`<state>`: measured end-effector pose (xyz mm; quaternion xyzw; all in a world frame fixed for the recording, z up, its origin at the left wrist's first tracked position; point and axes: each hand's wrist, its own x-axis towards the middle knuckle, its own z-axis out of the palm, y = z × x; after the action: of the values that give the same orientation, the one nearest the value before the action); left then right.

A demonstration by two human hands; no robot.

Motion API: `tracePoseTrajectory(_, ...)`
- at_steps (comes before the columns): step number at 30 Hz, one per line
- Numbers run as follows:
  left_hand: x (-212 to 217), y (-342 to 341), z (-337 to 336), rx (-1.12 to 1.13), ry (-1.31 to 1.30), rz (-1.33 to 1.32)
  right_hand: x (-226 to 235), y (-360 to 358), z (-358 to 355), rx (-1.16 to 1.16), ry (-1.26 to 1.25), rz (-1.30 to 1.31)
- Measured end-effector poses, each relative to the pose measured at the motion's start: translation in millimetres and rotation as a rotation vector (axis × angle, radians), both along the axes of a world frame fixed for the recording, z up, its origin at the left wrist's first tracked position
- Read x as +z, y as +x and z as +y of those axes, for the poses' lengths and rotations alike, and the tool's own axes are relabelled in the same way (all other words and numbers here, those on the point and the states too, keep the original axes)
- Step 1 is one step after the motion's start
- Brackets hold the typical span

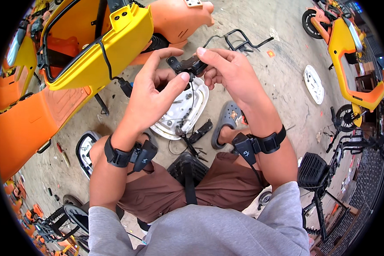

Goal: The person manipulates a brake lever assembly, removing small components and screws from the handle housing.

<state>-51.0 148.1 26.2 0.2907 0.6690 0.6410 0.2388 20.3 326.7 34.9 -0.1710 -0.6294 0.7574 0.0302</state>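
Note:
Raised in front of me is a small black bracket-like part (187,65), with a hole near its left end. My right hand (234,72) pinches its right end between thumb and fingers. My left hand (149,91) curls around the other end, thumb against the lower edge and index finger arched above. Below on the floor, partly hidden by my hands, lies a white molded shell (168,123) with thin dark wires across it. A black elongated piece (201,131) rests by the shell's lower edge, near my right foot.
On the left stands a yellow and orange scooter body (128,40), its cable and black connector (124,86) hanging near my left wrist. A black tubular rack (243,42) lies ahead. Another white shell (313,84) and a yellow scooter (343,64) are rightward; a red-handled screwdriver (63,154) lies left.

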Motion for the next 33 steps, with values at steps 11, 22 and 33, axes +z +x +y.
tracePoseTrajectory(11, 0.6, -6.4, -1.0, 0.022, 0.008, -0.046, -1.7, -0.4, -6.2, -0.002, 0.03, 0.004)
tracePoseTrajectory(22, 1.8, -3.3, -1.7, 0.02, -0.018, -0.043, -7.8, -3.6, -12.4, -0.031, 0.003, 0.062)
tracePoseTrajectory(33, 0.7, -4.4, -8.4, -0.139, -0.048, 0.055, -6.4, -2.2, -9.0, -0.056, 0.07, 0.07)
